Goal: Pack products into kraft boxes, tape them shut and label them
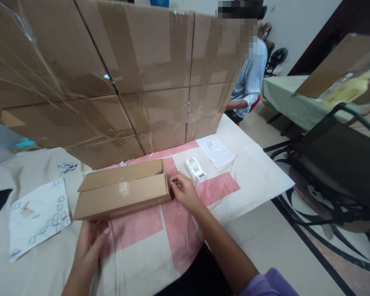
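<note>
A long brown cardboard box (120, 191) lies in front of me, its two top flaps folded over with a gap between them and a piece of clear tape near the middle. My left hand (91, 240) is at its front left, fingers tucked against or under the lower edge, thumb out in front. At the box's right end, my right hand (183, 189) has its fingers curled and pinched against the side; what lies between them is too small to tell. Just beyond that hand sits a white tape dispenser (195, 169).
Large taped cartons (157, 53) wrapped in film stand stacked along the table's back. A patterned sheet (216, 150) lies right, a white printed bag (40, 218) left. Behind the stack sits a person in a light blue shirt (254, 78). A dark chair (345, 164) stands right.
</note>
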Motion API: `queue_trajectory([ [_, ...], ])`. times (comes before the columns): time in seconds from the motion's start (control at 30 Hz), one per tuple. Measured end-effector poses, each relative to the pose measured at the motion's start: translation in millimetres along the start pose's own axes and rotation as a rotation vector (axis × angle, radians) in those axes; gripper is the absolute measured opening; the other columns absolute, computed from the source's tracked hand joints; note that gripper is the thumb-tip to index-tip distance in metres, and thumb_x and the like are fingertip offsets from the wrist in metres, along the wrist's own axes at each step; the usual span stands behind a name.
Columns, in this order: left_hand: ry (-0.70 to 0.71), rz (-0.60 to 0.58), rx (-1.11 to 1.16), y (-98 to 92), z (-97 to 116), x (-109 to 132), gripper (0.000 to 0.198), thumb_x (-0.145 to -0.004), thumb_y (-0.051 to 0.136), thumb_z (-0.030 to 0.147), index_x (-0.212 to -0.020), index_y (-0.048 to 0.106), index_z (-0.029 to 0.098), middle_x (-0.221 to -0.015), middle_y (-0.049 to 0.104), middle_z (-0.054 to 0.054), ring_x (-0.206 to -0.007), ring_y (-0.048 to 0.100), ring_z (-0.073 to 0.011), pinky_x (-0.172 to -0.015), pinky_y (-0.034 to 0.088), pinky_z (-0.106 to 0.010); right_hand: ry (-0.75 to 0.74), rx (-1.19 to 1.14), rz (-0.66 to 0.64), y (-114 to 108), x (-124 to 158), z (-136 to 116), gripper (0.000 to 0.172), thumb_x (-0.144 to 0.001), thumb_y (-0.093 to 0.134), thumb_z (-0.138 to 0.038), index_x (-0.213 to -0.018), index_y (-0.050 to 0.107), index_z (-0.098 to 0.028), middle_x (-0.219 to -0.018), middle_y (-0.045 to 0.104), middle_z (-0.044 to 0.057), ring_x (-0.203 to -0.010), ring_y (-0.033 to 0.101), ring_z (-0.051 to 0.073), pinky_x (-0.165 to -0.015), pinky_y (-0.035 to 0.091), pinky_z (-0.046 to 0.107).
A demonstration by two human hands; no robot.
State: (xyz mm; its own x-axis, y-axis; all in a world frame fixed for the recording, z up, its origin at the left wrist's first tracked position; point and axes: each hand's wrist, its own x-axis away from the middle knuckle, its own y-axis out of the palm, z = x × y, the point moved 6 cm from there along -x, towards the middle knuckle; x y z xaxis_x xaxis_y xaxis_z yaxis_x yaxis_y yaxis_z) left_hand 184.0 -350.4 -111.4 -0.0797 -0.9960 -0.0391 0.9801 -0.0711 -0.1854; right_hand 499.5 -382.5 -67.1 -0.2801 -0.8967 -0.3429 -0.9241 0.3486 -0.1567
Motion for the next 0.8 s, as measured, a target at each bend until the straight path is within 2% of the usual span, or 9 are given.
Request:
queue_trajectory([
  [0.1,-0.027,-0.02,0.016,-0.9,-6.8,-1.9,0.08,-0.079,0.074,0.059,-0.149,0.048,0.031,-0.133,0.061,-0.01,-0.138,0.049,-0.0412,-0.127,0.023,-0.067,0.045,-0.074,-0.018,2.9,1.9,6.8,0.006,-0.087,0.056,-0.016,-0.087,0.06,-0.02,-0.091,0.06,0.002,-0.077,0.059,0.013,-0.066,0.044,0.024],
  [0.23,-0.015,-0.004,0.021,3.5,-5.0,-0.8,0.084,-0.078,0.071,0.064,-0.152,0.045,0.033,-0.143,0.058,-0.009,-0.143,0.045,-0.0434,-0.127,0.026,-0.067,0.115,-0.163,-0.027,5.2,5.3,16.1,0.005,-0.085,0.058,-0.016,-0.088,0.058,-0.021,-0.089,0.058,0.001,-0.071,0.056,0.011,-0.062,0.043,0.023],
  [0.4,-0.014,0.028,-0.019,6.1,-3.0,2.1,0.085,-0.079,0.067,0.068,-0.153,0.044,0.034,-0.144,0.058,-0.009,-0.143,0.046,-0.0417,-0.126,0.027,-0.066,0.069,-0.132,-0.05,5.4,6.2,10.7,0.008,-0.087,0.055,-0.014,-0.09,0.056,-0.021,-0.093,0.055,0.001,-0.072,0.052,0.011,-0.062,0.04,0.022],
  [0.6,-0.009,-0.026,-0.057,3.5,-3.6,4.5,0.083,-0.082,0.069,0.062,-0.154,0.041,0.034,-0.144,0.057,-0.01,-0.141,0.048,-0.0422,-0.125,0.027,-0.068,0.01,-0.067,-0.075,6.1,4.3,4.6,0.006,-0.094,0.051,-0.018,-0.094,0.055,-0.022,-0.098,0.057,0.003,-0.089,0.058,0.015,-0.079,0.047,0.027],
  [0.8,0.02,-0.027,-0.06,3.5,-0.1,3.5,0.081,-0.077,0.073,0.063,-0.149,0.048,0.035,-0.142,0.058,-0.008,-0.143,0.045,-0.0417,-0.128,0.022,-0.065,0.012,-0.022,-0.064,7.3,2.7,7.6,0.008,-0.095,0.047,-0.017,-0.093,0.053,-0.023,-0.098,0.056,0.004,-0.091,0.057,0.017,-0.081,0.048,0.029],
])
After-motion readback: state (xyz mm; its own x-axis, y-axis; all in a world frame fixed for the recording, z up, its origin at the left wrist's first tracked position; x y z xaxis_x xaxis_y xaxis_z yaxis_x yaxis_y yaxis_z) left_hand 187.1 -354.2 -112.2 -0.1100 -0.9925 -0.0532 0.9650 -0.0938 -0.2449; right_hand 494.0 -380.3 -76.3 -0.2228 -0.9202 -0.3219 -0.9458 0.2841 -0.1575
